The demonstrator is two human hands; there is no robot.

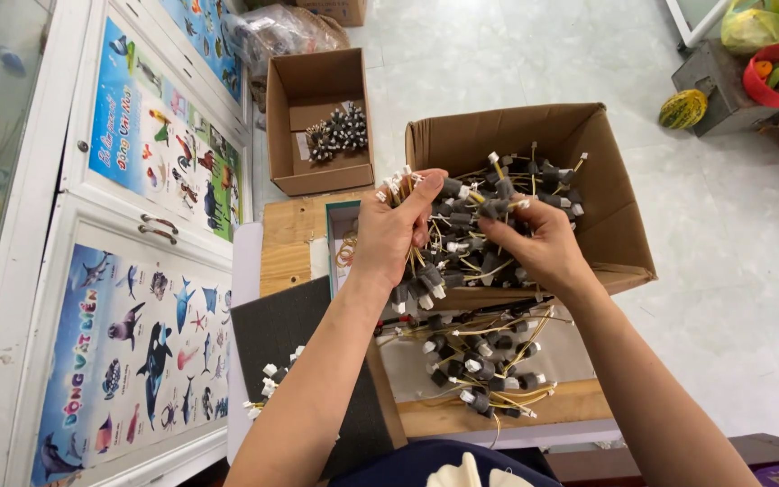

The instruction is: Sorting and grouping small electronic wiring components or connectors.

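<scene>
Pale floor tiles surround your table (292, 236). Your left hand (394, 230) and right hand (541, 245) each keep a closed grip on one tangled wire bundle (462, 248), held above the large cardboard box (619, 225) of similar wired parts; a smaller box (304, 99) holds a few.

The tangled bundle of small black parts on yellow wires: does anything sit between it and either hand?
Nothing visible does. The left hand grips the bundle at its left end, and the right hand has its fingers in it from the right, over the large cardboard box.
</scene>
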